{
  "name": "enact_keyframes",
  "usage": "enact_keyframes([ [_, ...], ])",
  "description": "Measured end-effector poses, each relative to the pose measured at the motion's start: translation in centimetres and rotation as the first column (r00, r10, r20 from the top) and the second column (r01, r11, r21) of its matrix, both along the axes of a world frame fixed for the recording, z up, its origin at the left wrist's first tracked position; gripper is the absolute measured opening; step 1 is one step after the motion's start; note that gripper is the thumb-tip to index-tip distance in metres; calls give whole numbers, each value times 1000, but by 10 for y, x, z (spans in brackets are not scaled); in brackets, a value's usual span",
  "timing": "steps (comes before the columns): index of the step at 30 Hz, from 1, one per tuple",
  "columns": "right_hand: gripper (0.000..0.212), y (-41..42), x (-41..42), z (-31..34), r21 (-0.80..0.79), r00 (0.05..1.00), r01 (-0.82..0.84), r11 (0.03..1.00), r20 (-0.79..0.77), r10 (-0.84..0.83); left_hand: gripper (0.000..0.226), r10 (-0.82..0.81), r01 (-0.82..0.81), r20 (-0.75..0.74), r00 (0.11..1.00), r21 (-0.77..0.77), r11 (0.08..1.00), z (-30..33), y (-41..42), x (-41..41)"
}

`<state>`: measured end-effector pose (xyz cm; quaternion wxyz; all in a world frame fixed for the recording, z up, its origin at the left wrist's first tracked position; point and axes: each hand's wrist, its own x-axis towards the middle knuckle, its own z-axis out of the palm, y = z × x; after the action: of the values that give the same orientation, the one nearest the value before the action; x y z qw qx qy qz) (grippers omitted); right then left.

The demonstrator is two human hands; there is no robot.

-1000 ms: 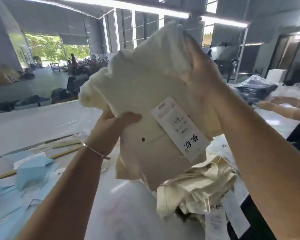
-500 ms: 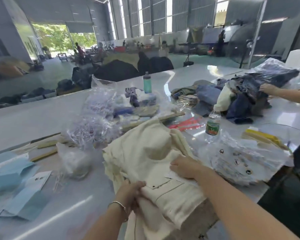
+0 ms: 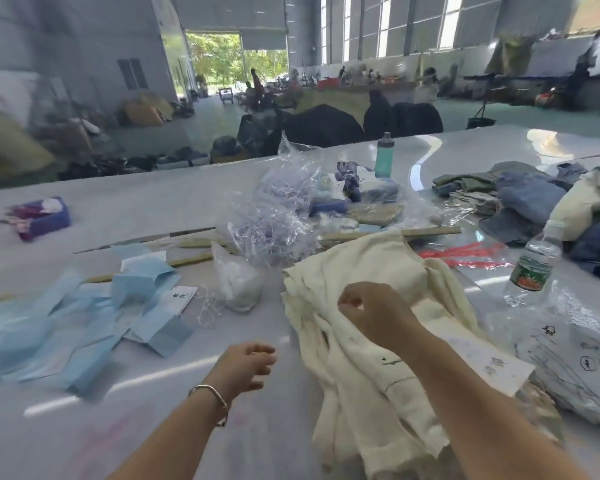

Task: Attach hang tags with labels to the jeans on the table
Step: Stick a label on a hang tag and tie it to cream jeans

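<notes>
Right hand curled above cream jeans on worktop, grip unclear. Left hand loose, empty, beside them. Hang tag lies on jeans.

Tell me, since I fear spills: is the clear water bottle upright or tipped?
Upright: the clear water bottle stands on the table, white cap on top.
</notes>
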<state>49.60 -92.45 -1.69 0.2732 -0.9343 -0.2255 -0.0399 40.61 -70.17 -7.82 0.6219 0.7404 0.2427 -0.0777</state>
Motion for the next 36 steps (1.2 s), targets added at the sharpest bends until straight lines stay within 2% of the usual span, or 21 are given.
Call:
enact_keyframes([
  [2,10,48,-20,11,128,990,-141,982,-3,143,13,102,-102,2,995,-28,994,0,46,-34],
  [4,15,97,-41,16,196,964,-260,946,-1,265,11,241,-239,44,970,-37,970,3,95,-74],
  [6,25,148,-63,17,260,932,-349,900,1,362,13,408,-404,142,902,-58,913,11,146,-117],
  [9,33,227,-98,14,346,881,-432,833,-33,471,19,620,-622,292,728,-99,777,34,224,-183],
  [12,37,309,-139,7,412,824,-497,764,-50,564,28,740,-792,412,531,-70,607,51,303,-251],
  [14,41,366,-168,2,434,786,-538,723,-53,617,23,755,-857,471,457,5,516,54,353,-294],
  [16,44,423,-196,-5,431,761,-566,702,-54,647,20,742,-896,518,426,132,423,48,403,-329],
  [17,44,452,-209,-8,435,752,-573,695,-58,657,21,720,-897,536,441,225,382,43,428,-342],
  [20,39,539,-243,-15,468,720,-574,672,-101,686,11,662,-782,491,567,572,245,19,505,-367],
  [22,35,592,-263,-20,471,699,-578,666,-134,702,21,599,-639,447,665,755,147,0,554,-371],
  [23,35,615,-271,-22,475,693,-576,665,-147,705,29,558,-566,410,721,814,133,-9,575,-368],
  [27,36,680,-285,-37,459,694,-563,687,-188,695,66,434,-212,119,893,962,172,-49,641,-345],
  [30,37,703,-281,-52,422,723,-534,733,-220,654,79,318,-125,79,945,984,129,-66,671,-334],
  [32,36,711,-276,-61,389,737,-511,766,-259,624,78,214,-144,116,970,983,118,-65,691,-334],
  [33,36,715,-275,-65,387,739,-496,777,-281,612,75,155,-148,126,980,979,143,-62,700,-336],
  [35,36,724,-275,-68,403,735,-458,792,-330,592,60,83,-157,140,987,950,271,-48,713,-342],
  [36,35,730,-277,-70,413,727,-441,797,-355,587,51,96,-183,160,983,923,339,-38,716,-345],
])
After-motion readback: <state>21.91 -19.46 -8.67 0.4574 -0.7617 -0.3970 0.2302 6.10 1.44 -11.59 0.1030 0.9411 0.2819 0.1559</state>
